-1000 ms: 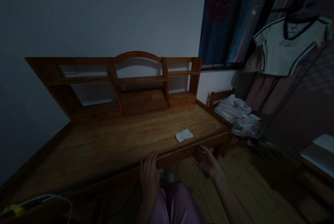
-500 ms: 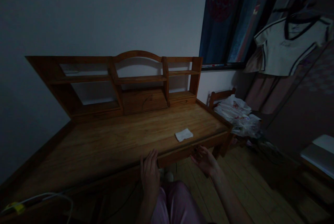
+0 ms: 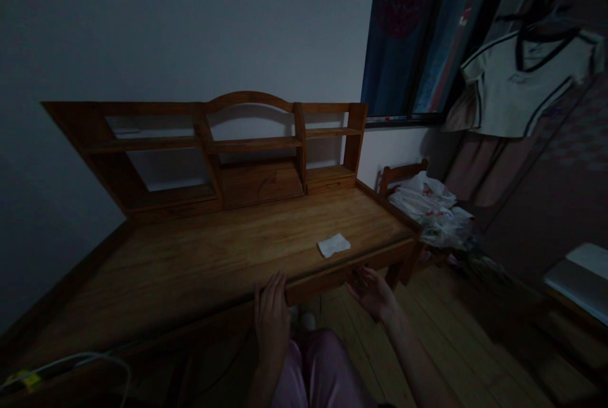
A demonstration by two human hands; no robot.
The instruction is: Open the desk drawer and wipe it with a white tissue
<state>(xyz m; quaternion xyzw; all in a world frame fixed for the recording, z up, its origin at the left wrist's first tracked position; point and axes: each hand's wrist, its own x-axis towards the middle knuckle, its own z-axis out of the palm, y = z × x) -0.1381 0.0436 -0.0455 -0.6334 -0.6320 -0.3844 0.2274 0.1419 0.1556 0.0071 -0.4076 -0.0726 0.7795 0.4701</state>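
Observation:
My left hand (image 3: 272,313) rests on the front edge of a wooden desk (image 3: 228,249), its fingers stretched out over the desktop. At the panel (image 3: 313,286) below the desk's front edge, to the right, is my right hand (image 3: 373,294), palm turned up. Its fingers curl at the panel; dim light hides what they grip, if anything. A white folded paper or tissue (image 3: 334,245) lies flat on the desktop, just beyond the right hand and touched by neither hand.
A wooden shelf unit (image 3: 256,142) stands along the desk's back, against the wall. White plastic bags (image 3: 422,196) sit on a chair to the right. A pale cable (image 3: 102,355) loops at the lower left. A white shirt (image 3: 527,88) hangs at the right.
Both hands stay in nearly the same places. The view has shifted very slightly; the paper has not moved on the desk.

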